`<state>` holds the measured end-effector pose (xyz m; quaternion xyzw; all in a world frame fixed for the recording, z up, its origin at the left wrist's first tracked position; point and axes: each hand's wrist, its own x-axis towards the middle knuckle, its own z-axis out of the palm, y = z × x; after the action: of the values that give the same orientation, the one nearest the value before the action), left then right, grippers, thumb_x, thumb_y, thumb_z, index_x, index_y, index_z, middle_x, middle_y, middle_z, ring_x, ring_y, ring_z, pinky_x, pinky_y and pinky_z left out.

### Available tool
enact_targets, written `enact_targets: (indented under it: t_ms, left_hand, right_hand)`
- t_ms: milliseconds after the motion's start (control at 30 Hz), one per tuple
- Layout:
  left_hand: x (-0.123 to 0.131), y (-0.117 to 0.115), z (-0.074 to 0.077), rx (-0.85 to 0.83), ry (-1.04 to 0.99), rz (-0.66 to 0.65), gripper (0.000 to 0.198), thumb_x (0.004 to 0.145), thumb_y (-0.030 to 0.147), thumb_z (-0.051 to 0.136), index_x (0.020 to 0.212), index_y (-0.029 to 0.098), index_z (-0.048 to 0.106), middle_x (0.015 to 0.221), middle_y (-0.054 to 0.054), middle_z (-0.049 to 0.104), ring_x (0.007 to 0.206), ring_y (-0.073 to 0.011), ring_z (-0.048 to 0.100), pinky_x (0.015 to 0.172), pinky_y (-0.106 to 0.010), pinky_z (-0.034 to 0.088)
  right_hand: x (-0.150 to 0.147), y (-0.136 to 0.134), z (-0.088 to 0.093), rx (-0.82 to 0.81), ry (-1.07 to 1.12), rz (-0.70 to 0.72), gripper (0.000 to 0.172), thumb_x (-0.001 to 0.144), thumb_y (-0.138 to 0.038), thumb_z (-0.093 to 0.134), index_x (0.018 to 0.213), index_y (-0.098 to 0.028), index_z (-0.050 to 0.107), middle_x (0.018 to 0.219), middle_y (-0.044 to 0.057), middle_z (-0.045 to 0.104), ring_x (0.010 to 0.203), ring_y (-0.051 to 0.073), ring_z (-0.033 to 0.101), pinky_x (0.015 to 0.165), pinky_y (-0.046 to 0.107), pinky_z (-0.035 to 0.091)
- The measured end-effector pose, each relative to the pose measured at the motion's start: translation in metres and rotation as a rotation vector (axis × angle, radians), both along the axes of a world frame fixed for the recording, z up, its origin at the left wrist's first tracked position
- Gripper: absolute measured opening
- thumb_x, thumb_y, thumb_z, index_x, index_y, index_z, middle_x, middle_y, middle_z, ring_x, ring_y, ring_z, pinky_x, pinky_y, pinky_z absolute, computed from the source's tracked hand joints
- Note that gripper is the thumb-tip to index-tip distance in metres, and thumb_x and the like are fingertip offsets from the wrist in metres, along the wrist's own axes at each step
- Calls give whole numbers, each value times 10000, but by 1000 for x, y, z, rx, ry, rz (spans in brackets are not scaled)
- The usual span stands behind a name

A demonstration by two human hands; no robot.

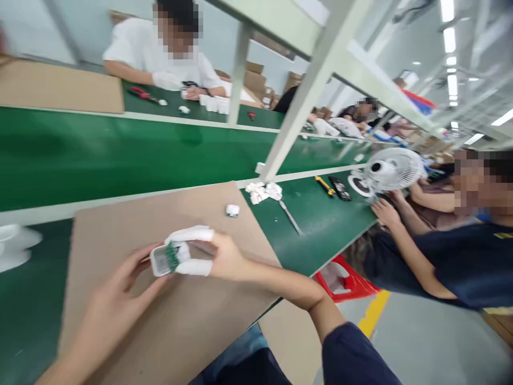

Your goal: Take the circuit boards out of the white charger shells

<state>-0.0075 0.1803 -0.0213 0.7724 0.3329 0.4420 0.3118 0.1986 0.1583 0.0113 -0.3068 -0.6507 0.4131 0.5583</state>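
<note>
My left hand (120, 291) grips a small white plastic housing (159, 262), its open side facing up. Between the finger-cotted thumb and fingers of my right hand (216, 256) is a green circuit board (172, 255) with a white part on it. The board sits at the housing's right edge, touching or partly inside; how deep I cannot tell. Beneath both hands lies a brown cardboard sheet (208, 315). Farther back on it rests another small white part with a green board (232, 210).
White crumpled cloths (263, 192) and a thin metal tool (290, 218) lie right of the cardboard, beyond them a yellow-black tool (324, 186). White cups (16, 246) stand at left. A green conveyor belt (120, 158) runs behind. Co-workers sit opposite and at right, near a white fan (393, 168).
</note>
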Motion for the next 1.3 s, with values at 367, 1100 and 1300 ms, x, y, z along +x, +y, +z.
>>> enact_targets:
  t_ms: [367,1100,1300]
  left_hand:
    - [1,-22,12,-44,-58,-109,517,895,146,627,1378,256,480,1366,-113,591,1322,-218,551,1092,-397,521]
    - [2,-26,11,-15,-10,-182,532,876,86,604,1372,216,464,1335,-145,601,1258,-232,592,1024,-412,560]
    - [3,-25,15,-66,7,-165,495,877,91,591,1341,233,489,1285,-125,624,1202,-226,618,965,-390,587]
  right_hand:
    - [2,-27,9,349,-229,-119,546,830,-129,704,1345,-235,559,1249,116,674,1146,247,656,1062,509,506]
    - [-5,-31,-3,515,-523,-178,582,861,-188,692,1402,-188,476,1229,142,674,1234,248,605,1074,524,505]
    - [-7,-29,-5,527,-536,-236,531,864,-217,690,1364,-184,511,1188,132,696,1234,245,601,1069,514,504]
